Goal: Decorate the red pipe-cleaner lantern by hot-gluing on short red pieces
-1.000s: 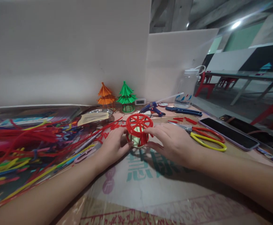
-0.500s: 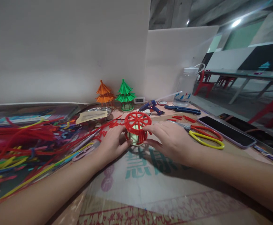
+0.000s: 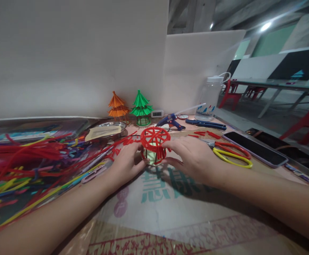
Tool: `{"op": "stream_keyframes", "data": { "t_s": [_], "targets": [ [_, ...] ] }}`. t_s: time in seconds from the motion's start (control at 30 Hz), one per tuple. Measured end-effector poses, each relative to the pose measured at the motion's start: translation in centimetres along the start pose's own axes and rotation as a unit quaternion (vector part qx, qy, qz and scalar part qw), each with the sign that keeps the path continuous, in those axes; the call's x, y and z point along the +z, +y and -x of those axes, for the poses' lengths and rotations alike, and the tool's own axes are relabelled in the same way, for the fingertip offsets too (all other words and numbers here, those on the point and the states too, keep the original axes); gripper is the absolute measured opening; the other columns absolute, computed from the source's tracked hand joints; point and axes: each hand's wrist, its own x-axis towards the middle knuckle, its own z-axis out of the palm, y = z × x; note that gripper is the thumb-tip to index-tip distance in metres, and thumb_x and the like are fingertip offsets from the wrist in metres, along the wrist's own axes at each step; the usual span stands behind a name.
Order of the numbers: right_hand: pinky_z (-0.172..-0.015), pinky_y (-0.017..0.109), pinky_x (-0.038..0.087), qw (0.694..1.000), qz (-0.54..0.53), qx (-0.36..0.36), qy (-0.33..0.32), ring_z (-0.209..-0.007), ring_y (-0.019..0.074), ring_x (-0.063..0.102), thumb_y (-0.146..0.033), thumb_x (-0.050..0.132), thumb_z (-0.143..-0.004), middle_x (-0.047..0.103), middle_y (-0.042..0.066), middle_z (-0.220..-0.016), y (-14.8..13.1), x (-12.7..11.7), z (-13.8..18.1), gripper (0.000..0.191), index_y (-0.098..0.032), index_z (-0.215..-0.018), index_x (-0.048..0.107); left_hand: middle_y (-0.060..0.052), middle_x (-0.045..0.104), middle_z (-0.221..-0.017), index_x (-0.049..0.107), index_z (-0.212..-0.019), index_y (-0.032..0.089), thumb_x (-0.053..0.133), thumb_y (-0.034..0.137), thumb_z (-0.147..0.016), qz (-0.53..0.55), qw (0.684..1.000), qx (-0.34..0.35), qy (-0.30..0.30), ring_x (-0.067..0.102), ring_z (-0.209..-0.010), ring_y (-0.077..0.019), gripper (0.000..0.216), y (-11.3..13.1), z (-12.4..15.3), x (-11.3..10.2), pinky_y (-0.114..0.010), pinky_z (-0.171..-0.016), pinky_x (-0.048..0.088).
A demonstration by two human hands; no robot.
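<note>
At the middle of the desk (image 3: 170,212), just beyond a printed sheet, stands a small red frame (image 3: 154,145). It has a spoked ring on top, a row of thin uprights below it, and something pale green showing inside. Judging by what stands there, the drum-shaped body is formed. It carries no tiered roof like those on the orange model (image 3: 116,105) and the green model (image 3: 141,106) at the back wall, so that part looks undone. Short red offcuts (image 3: 207,134) lie scattered to the right.

Both hands hold the frame between them. The left hand (image 3: 126,163) is loosely curled, its fingertips and thumb pressed against the frame's left side. The right hand (image 3: 194,157) is more spread, with its fingers reaching to the top ring's right edge and the thumb tucked low near the base. Neither hand holds a tool.

Yellow-and-red scissors (image 3: 231,154) lie just beside the right hand, and a blue glue gun (image 3: 170,121) lies behind the frame. A heap of coloured sticks (image 3: 24,159) covers the left of the desk.
</note>
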Motion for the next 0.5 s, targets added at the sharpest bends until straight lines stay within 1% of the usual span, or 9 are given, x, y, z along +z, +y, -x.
{"op": "stream_keyframes", "data": {
  "t_s": [0.1, 0.2, 0.37, 0.5],
  "targets": [
    [-0.077, 0.036, 0.05, 1.0, -0.01, 0.0, 0.009, -0.092, 0.0254, 0.07, -0.043, 0.062, -0.099, 0.076, 0.011, -0.101, 0.09, 0.11, 0.07, 0.034, -0.016, -0.121, 0.061, -0.011, 0.072, -0.115, 0.064, -0.121, 0.019, 0.067, 0.025, -0.086, 0.001, 1.0, -0.001, -0.001, 0.068, -0.106, -0.0294, 0.035, -0.11, 0.01, 0.04, -0.045, -0.098, 0.051],
    [-0.078, 0.037, 0.051, 1.0, -0.002, -0.002, 0.019, -0.093, 0.0262, 0.07, -0.044, 0.063, -0.099, 0.076, 0.012, -0.104, 0.17, 0.28, 0.09, 0.041, -0.015, -0.126, 0.059, -0.011, 0.072, -0.116, 0.064, -0.12, 0.019, 0.067, 0.025, -0.087, -0.004, 1.0, -0.007, -0.007, 0.068, -0.106, -0.0293, 0.033, -0.22, 0.06, 0.05, -0.045, -0.098, 0.051],
    [-0.075, 0.038, 0.049, 0.999, 0.026, -0.015, 0.014, -0.089, 0.0264, 0.069, -0.037, 0.06, -0.1, 0.075, 0.011, -0.097, 0.11, 0.36, 0.01, 0.03, -0.013, -0.118, 0.062, -0.012, 0.072, -0.118, 0.063, -0.119, 0.019, 0.067, 0.028, -0.088, -0.015, 1.0, 0.003, -0.004, 0.067, -0.108, -0.0301, 0.032, -0.08, 0.2, -0.06, -0.046, -0.098, 0.05],
    [-0.074, 0.036, 0.048, 0.999, 0.029, -0.016, 0.008, -0.088, 0.0251, 0.068, -0.031, 0.058, -0.101, 0.074, 0.01, -0.094, 0.01, 0.37, 0.02, 0.025, -0.014, -0.118, 0.061, -0.012, 0.072, -0.117, 0.063, -0.119, 0.018, 0.067, 0.027, -0.086, -0.025, 1.0, 0.009, 0.001, 0.067, -0.108, -0.0311, 0.034, 0.11, 0.19, -0.12, -0.047, -0.098, 0.05]
  ]
}}
